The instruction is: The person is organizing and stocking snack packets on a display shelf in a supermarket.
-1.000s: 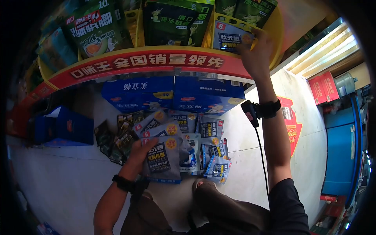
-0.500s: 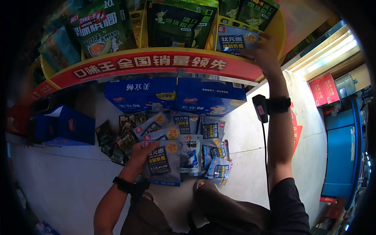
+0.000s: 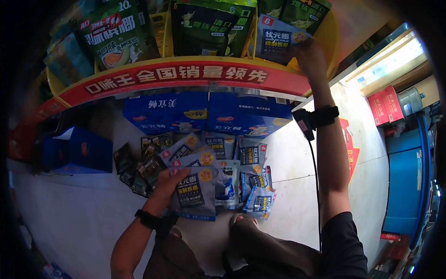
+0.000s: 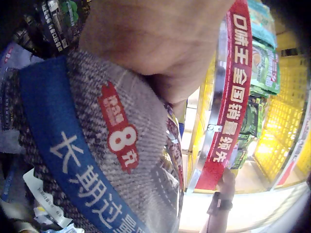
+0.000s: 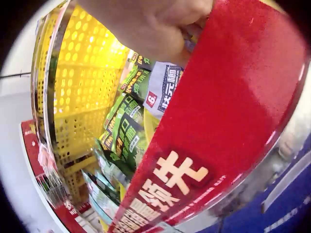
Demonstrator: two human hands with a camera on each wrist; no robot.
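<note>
My left hand (image 3: pixel 168 185) grips a grey packet (image 3: pixel 197 197) with a blue bottom band by its upper left, thumb over the front. More grey packets (image 3: pixel 202 158) show just behind it. In the left wrist view the held packet's back (image 4: pixel 146 121) fills much of the picture. Up at the right end of the yellow shelf bin (image 3: pixel 327 51), my right hand (image 3: pixel 312 58) pinches the right side of another grey packet (image 3: pixel 274 39), which stands upright with its front toward me. The red front strip (image 5: pixel 233 87) partly hides that hand's fingertips in the right wrist view.
Green packets (image 3: pixel 204 30) fill neighbouring sections of the bin. Beneath it stand blue boxes (image 3: pixel 251 114). Grey packets (image 3: pixel 258 202) and dark packets (image 3: pixel 148 172) lie piled on the floor by my feet. A blue container (image 3: pixel 76 151) is at the left, a red carton (image 3: pixel 384 104) at the right.
The grey packet in the bin has risen and stands more upright, with my right hand at its side. My left hand has stayed almost still with its packet.
</note>
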